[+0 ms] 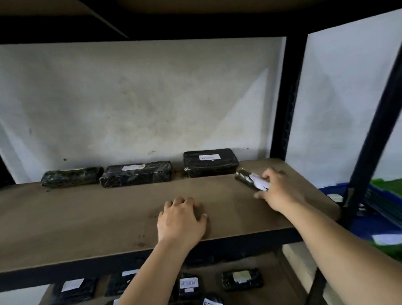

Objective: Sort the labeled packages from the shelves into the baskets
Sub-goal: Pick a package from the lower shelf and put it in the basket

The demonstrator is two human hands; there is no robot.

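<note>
left hand (181, 219): palm down, fingers loosely curled | right hand (277, 190): reached forward, fingers gripping

Three packages (136, 174) in a row along the back of the shelf (82, 217). Fourth package (251, 180) at right, under the right hand (279, 190). Left hand (181, 217) flat near the front edge. More packages (242, 279) on the lower shelf (272, 295). Baskets (373, 215) to the right.

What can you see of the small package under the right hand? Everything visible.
The small package is a slim, dark, glossy wrapped parcel, apparently plastic film, with a white paper label on top; the writing is too blurred to read. It lies at an angle near the right end of the brown shelf board, just in front of a larger black package. The right hand has its grip on the near end, fingers curled over the label.
</note>
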